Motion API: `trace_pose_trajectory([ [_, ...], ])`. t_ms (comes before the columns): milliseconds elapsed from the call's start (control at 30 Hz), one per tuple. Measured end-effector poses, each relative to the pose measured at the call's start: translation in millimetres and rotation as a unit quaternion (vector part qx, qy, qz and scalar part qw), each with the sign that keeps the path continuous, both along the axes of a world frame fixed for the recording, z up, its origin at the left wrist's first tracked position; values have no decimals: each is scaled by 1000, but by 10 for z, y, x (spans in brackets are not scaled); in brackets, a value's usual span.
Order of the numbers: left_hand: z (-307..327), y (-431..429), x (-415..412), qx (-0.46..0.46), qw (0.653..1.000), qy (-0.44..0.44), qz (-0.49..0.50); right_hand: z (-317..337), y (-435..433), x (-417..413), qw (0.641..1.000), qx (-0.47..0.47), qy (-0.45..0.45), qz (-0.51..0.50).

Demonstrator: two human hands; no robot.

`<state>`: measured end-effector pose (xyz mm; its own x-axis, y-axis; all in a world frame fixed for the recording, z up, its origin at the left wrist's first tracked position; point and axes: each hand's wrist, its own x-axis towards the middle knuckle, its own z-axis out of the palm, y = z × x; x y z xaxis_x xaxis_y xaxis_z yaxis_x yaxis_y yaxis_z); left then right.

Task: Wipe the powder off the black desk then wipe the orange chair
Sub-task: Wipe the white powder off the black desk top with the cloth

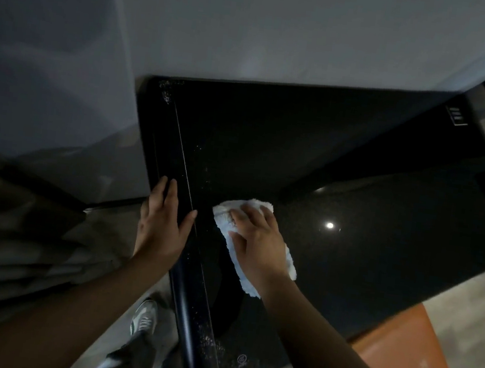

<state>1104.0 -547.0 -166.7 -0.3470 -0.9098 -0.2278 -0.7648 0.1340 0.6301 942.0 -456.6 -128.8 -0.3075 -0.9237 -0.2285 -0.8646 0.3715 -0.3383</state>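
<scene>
A glossy black desk (367, 223) fills the middle of the view. White powder specks (206, 173) lie along its left strip, with more powder near the front corner (209, 345). My right hand (259, 238) lies flat with spread fingers on a white cloth (289, 263), pressing it onto the desk top. My left hand (163, 220) rests open on the desk's left edge, fingers over the rim and thumb on top. The orange chair (408, 363) stands at the lower right, beside the desk's right front edge.
A grey wall (254, 26) runs behind the desk. My foot in a white and green shoe (143, 318) stands on the tiled floor left of the desk. A small panel with white marks (456, 116) sits at the desk's far right corner. Dark, blurred objects (15, 232) lie at the left.
</scene>
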Motion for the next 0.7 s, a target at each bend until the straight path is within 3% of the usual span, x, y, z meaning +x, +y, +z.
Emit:
trace_pose_trajectory([
  [133, 88, 232, 13, 33, 999, -26, -28, 18, 286, 131, 999, -15, -9, -42],
  [400, -32, 299, 35, 9, 992, -89, -88, 17, 783, 328, 995, 13, 5, -99],
  [700, 27, 339, 11, 28, 989, -109, -92, -43, 1235, 478, 988, 2, 11, -152],
])
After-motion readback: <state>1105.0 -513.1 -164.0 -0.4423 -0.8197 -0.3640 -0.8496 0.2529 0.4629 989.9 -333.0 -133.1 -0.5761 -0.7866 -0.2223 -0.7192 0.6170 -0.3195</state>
